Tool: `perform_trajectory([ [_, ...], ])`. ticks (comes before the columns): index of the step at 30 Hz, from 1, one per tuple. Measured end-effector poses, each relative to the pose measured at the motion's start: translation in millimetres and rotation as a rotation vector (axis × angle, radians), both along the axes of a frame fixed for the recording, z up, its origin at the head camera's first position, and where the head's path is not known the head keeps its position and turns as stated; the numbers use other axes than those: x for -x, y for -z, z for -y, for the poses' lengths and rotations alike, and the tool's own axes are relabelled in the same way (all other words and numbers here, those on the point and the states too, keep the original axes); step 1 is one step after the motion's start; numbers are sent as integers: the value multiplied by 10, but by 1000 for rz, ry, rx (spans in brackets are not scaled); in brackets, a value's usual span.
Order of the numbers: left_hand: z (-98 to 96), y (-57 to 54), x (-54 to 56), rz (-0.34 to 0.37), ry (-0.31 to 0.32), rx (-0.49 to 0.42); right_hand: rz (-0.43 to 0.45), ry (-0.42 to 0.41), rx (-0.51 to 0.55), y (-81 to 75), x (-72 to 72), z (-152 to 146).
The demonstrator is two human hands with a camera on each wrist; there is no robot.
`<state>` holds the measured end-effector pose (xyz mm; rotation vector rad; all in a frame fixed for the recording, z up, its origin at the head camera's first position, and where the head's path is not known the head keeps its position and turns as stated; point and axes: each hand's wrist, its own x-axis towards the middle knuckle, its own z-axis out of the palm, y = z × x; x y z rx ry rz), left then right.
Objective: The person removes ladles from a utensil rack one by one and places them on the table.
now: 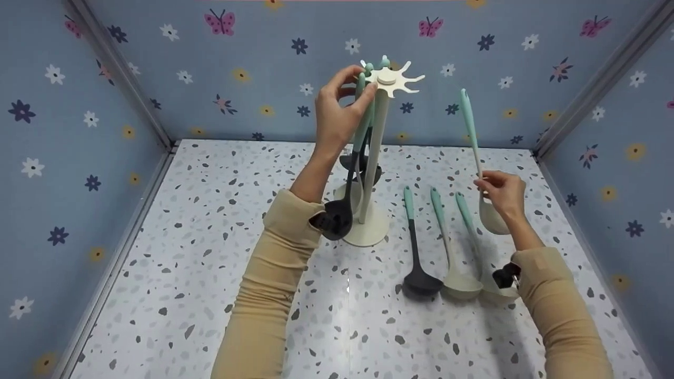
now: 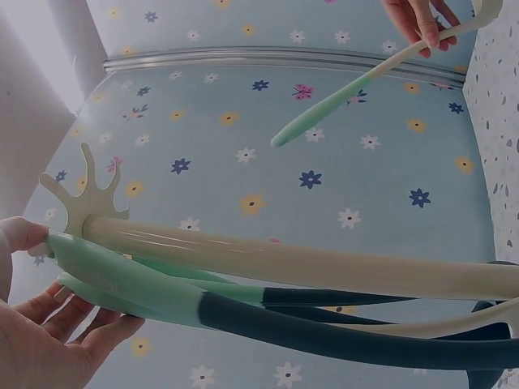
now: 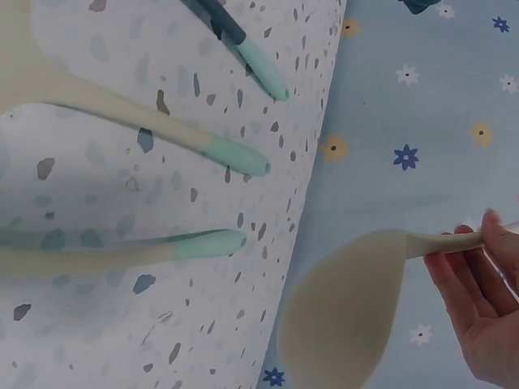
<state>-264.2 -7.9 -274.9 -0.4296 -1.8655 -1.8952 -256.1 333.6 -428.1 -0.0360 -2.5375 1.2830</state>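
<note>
My left hand (image 1: 339, 113) is at the top of a cream utensil stand (image 1: 376, 152), its fingers and thumb round the mint handle of a hanging black ladle (image 1: 352, 179). In the left wrist view that mint handle (image 2: 122, 279) lies between thumb and fingers, close to the stand's hooks. Other black and cream utensils hang behind it, partly hidden. Off to the right, my right hand (image 1: 505, 192) pinches a cream ladle (image 1: 492, 216) by its neck, bowl low and mint handle (image 1: 467, 113) upward. The right wrist view shows its large bowl (image 3: 349, 312) above the table.
On the speckled table (image 1: 210, 295) lie a black ladle (image 1: 421, 281) and two cream ladles, one nearer the middle (image 1: 461, 284) and one further right (image 1: 474, 239), mint handles pointing away. Flower-patterned panels (image 1: 237, 79) enclose the back and both sides.
</note>
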Motion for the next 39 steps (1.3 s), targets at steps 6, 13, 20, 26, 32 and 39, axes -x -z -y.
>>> perform_trajectory([
  [6, 9, 6, 1, -2, -2, 2, 82, 54, 21, 91, -45, -178],
  [13, 20, 17, 2, -12, -8, 12, 130, 147, -24, 217, -80, -399],
  [20, 19, 31, 7, -17, -13, 22, 170, 203, -56, 537, -25, -761],
  [26, 13, 10, -1, -2, -4, 5, 317, 256, -49, 594, -86, -882],
  [32, 8, 6, -10, 1, 1, 0, 411, 260, -69, 820, -100, -1160],
  [39, 2, 2, -8, 3, 6, -9, 466, 276, -103, 941, -139, -1307],
])
